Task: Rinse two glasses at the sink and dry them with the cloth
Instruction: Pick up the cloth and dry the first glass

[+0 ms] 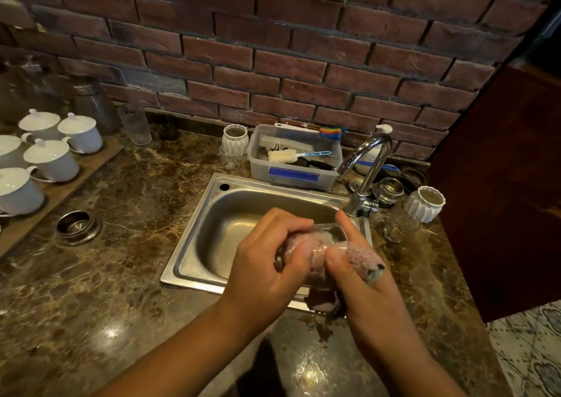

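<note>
Brick backs the dark marbled tabletop. Over the front right corner of the sink the glass lies tipped on its side. Its long axis runs left to right, and its mouth seems to face right. The left hand is wrapped round the base end. At the mouth end the right hand grips the cloth, which is partly stuffed inside and partly hanging below. Drying looks under way, and I'd judge any twist turns about that sideways axis. The tap stands at the sink's back right corner.
</note>
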